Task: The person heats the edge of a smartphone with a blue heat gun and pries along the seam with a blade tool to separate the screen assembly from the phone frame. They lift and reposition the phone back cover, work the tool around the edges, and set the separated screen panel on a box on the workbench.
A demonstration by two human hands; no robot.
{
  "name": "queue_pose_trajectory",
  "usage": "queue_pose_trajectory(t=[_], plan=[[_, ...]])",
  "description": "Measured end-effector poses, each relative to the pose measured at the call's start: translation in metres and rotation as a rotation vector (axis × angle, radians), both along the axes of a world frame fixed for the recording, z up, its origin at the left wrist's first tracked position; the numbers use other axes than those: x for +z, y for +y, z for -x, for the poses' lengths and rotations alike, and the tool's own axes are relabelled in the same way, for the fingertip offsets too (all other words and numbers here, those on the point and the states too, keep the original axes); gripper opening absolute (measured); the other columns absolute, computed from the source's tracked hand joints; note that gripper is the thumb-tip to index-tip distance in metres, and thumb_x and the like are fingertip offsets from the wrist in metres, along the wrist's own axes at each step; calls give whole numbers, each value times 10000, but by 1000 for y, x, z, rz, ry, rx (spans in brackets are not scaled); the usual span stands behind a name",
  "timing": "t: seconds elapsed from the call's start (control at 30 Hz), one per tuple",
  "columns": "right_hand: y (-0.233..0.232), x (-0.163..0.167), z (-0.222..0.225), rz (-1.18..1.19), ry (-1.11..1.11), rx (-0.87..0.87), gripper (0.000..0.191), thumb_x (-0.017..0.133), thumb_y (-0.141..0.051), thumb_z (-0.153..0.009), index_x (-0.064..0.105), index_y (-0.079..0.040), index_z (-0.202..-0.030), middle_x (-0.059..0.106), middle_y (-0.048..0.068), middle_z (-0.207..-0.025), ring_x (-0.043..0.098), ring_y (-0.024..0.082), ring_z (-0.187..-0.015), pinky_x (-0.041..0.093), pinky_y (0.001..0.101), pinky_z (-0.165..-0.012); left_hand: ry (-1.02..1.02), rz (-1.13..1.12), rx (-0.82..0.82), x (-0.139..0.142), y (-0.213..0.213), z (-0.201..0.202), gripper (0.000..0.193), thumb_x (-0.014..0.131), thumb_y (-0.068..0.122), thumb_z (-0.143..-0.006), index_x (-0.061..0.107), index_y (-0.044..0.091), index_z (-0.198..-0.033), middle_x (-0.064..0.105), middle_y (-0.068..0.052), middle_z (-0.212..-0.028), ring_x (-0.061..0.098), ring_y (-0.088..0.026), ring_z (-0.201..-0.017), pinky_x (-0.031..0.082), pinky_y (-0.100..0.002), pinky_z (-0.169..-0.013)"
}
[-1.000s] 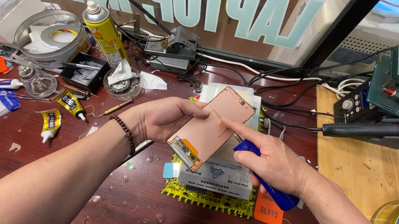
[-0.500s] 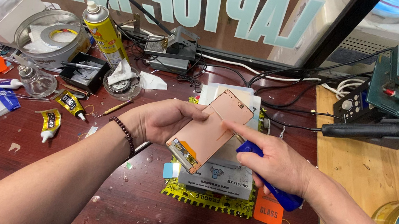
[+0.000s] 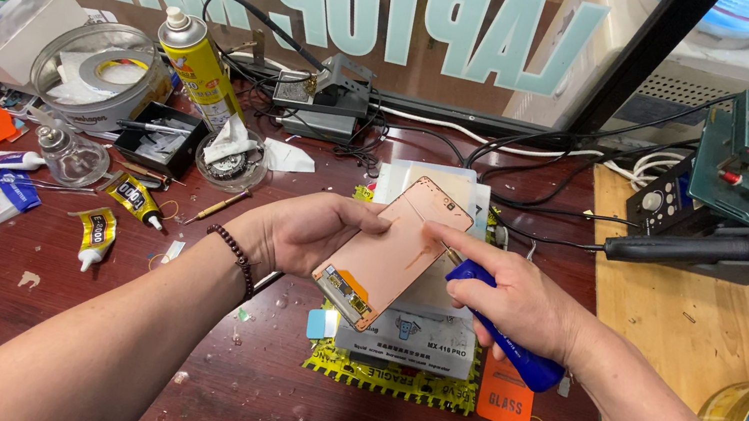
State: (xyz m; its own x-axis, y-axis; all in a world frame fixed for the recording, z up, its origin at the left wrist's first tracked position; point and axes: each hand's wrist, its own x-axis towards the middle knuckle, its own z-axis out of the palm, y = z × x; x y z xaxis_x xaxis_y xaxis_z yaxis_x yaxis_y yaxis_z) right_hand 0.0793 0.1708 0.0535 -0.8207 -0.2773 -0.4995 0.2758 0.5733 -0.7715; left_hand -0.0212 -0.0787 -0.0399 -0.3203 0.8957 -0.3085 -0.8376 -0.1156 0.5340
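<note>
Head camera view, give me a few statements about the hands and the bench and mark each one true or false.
1. The left hand holds a copper-coloured phone panel. True.
2. The right hand grips a red-handled tool. False: the tool's handle is blue.
3. A beaded bracelet sits on the left wrist. True.
4. The yellow spray can lies on its side. False: it stands upright.
5. The hot-air handpiece is held in a hand. False: it rests at the right, apart from both hands.

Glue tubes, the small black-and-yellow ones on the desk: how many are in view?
2. One glue tube lies just left of the left hand; the other glue tube lies further left, nearer the desk's front edge. Clutter may hide more.
</note>
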Motion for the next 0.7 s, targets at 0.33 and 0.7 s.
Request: queue_pose_trajectory(t=[0.33,0.7], plan=[[5,3,2,-8,3,-72,764,582,-196,-843,458,-432,-1559,564,20,-616,587,126,-465,549,310,-423,11,50,9,2,3,0,485,503,139,-1031,433,15,-1495,617,-180,-1385,664,-267,-1203,552,-427,-1022],[13,-11,2,-7,25,-115,774,590,-192,-843,439,-423,-1566,576,12,-625,590,132,-459,561,332,-413,165,395,81,5,19,1,420,580,79,-958,571,-19,-1366,719,-168,-1199,728,-239,-1029,618,-390,-877]])
